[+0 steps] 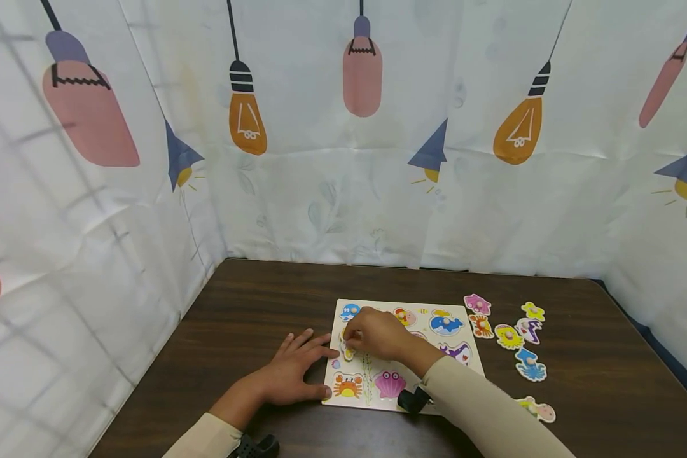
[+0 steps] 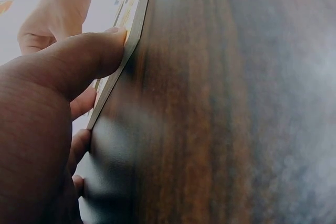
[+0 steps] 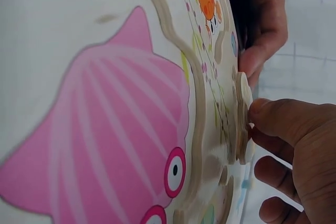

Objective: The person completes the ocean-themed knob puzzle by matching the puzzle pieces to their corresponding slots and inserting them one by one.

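A thin wooden puzzle board [image 1: 471, 356] with printed sea animals lies on the dark table. My left hand [image 1: 294, 369] rests at its left edge, fingers spread, with the thumb touching the near corner. Over the board's left part, my right hand [image 1: 380, 334] pinches a mostly yellow puzzle piece [image 1: 348, 352] between thumb and fingers. In the right wrist view this wooden piece [image 3: 241, 119] is seen edge-on at the board's surface, so its picture and whether it sits in a recess cannot be told. Near it are an orange crab [image 1: 348, 385] and a pink shell [image 1: 390, 384].
Several loose sea-animal pieces lie right of the board, among them a pink fish [image 1: 478, 304], a small orange crab piece [image 1: 481, 326] and a blue piece [image 1: 530, 365]. A green and pink piece [image 1: 541, 410] lies by the right sleeve. White printed curtains [image 1: 320, 210] surround the table.
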{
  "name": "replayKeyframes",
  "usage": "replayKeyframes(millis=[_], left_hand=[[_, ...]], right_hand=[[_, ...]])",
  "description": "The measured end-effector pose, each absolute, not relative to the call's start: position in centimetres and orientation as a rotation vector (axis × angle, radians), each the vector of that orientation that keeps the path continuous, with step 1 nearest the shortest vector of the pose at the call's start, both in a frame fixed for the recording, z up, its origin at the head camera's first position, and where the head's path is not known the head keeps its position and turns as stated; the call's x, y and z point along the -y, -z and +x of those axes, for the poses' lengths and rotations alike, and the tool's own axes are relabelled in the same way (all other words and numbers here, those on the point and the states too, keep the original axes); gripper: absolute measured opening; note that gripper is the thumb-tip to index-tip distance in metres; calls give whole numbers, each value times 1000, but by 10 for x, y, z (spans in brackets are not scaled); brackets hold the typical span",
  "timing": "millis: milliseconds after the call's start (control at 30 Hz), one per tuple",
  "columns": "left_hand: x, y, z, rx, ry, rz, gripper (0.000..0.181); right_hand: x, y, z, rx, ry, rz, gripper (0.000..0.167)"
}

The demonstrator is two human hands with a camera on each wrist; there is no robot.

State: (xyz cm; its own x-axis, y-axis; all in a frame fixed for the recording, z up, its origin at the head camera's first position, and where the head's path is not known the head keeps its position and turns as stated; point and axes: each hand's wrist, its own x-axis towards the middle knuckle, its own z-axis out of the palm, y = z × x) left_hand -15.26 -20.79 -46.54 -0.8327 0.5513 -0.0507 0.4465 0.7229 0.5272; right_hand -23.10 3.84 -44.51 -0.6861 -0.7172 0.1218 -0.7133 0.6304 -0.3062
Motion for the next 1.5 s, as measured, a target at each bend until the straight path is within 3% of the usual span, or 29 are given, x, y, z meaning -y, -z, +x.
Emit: replayKeyframes(millis=[567, 800, 1100, 1500], left_hand=[[206, 463, -151, -2721, -751, 794, 65], [207, 464, -152, -2717, -762, 793, 65], [208, 468, -153, -2723, -742, 789, 65], [208, 467, -152, -2715, -751, 791, 65]], right_hand=[[-33, 446, -228, -2791, 538, -1167, 4], [-37, 440, -223, -2750, 481, -1146, 14], [-65, 444, -207, -2768, 465, -1149, 29], [-115, 442, -198, -2844, 533, -1078, 22]])
